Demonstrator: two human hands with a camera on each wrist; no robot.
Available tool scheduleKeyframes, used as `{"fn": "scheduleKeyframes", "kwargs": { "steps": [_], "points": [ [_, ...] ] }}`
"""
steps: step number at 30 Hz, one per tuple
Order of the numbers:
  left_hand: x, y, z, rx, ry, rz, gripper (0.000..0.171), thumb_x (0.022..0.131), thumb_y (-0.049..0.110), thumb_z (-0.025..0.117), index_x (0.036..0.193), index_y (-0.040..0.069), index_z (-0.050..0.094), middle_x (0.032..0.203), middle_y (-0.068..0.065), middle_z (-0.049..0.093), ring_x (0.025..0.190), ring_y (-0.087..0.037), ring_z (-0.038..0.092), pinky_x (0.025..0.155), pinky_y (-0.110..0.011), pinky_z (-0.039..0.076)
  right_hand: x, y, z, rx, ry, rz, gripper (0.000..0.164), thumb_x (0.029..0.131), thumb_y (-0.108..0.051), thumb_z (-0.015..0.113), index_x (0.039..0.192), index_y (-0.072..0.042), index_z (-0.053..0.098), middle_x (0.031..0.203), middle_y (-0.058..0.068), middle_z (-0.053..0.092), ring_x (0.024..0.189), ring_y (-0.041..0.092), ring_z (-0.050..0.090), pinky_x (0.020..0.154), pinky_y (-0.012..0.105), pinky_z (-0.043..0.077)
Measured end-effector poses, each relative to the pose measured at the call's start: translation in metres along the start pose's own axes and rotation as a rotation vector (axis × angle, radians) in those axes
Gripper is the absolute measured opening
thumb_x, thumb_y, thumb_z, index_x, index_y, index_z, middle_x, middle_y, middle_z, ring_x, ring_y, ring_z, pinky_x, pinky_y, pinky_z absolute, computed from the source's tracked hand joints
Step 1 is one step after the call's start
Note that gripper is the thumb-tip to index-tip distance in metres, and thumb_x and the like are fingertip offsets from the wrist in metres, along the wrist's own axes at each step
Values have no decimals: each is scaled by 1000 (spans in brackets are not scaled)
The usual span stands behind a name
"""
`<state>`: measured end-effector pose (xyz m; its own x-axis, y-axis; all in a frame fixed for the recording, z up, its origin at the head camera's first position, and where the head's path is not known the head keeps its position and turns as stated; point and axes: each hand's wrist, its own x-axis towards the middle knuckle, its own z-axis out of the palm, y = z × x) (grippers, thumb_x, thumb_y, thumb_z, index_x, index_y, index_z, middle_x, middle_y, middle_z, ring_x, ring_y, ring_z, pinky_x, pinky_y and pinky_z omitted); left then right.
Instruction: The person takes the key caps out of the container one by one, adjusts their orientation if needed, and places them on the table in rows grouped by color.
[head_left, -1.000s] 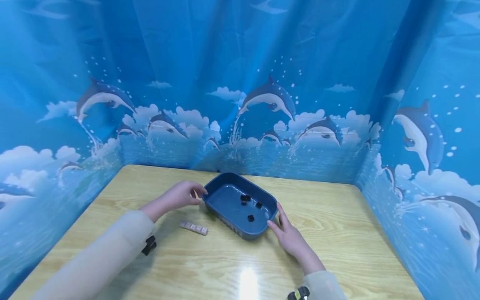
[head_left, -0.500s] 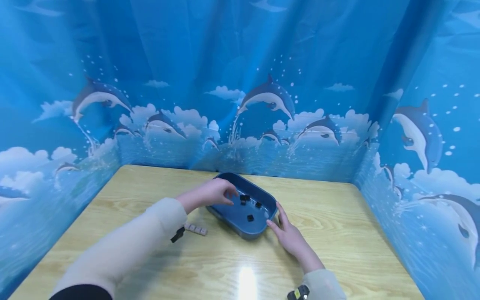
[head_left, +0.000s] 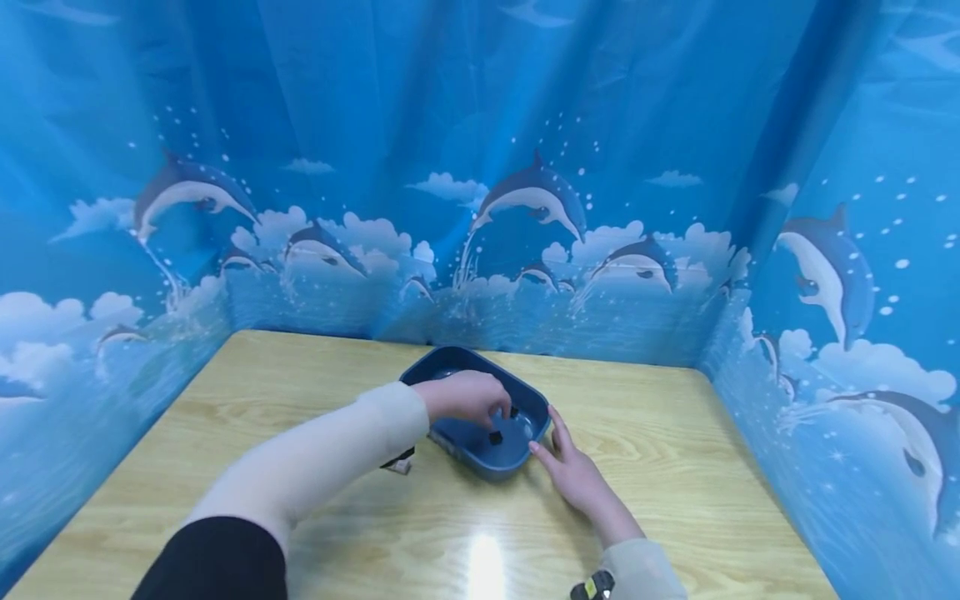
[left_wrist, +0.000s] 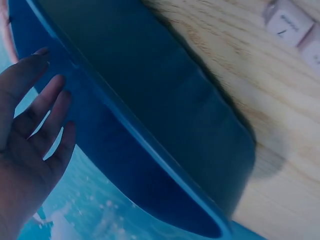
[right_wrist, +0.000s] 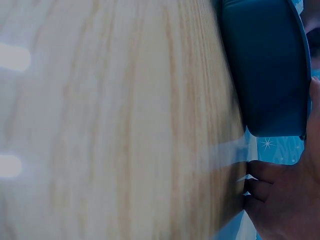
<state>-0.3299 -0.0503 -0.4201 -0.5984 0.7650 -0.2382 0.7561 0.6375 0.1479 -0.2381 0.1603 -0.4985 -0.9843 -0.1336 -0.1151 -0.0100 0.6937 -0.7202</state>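
Note:
A deep blue rectangular tray stands on the wooden table. My left hand reaches over its near rim, fingers pointing down above a small black cube-like piece inside. In the left wrist view the fingers of this left hand are loosely bent and spread, with nothing seen between them. Another black piece lies farther back; the left hand hides the others. My right hand touches the tray's right end, thumb at the rim. Straight fingers extend below the tray wall in the right wrist view.
Pale keycaps with printed characters lie in a row on the table, left of the tray; my left forearm covers most of them in the head view. A blue dolphin-print curtain stands behind the table and along its sides.
My left hand has moved from the tray's left end rightward into it, over the black pieces, and the left sleeve now covers most of the pale keycaps. The right hand stays at the tray.

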Motion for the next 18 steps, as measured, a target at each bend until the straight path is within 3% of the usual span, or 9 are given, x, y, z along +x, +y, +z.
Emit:
{"fn": "scheduleKeyframes", "kwargs": {
  "steps": [9, 18],
  "points": [
    [27, 8, 13, 178, -89, 52, 17, 83, 21, 79, 99, 23, 75, 94, 12, 69, 85, -4, 63, 74, -21, 52, 0, 2, 0, -2, 6, -16, 75, 98, -54, 47, 157, -33, 4, 150, 22, 34, 131, 51, 35, 106, 66, 24],
    [35, 14, 23, 239, -141, 55, 13, 80, 23, 81, 88, 23, 71, 81, 12, 64, 75, -4, 60, 68, -20, 50, 1, 3, 1, -2, 7, -27, 75, 99, -52, 47, 157, -31, 5, 149, 23, 35, 131, 52, 35, 106, 66, 25]
  ]
}}
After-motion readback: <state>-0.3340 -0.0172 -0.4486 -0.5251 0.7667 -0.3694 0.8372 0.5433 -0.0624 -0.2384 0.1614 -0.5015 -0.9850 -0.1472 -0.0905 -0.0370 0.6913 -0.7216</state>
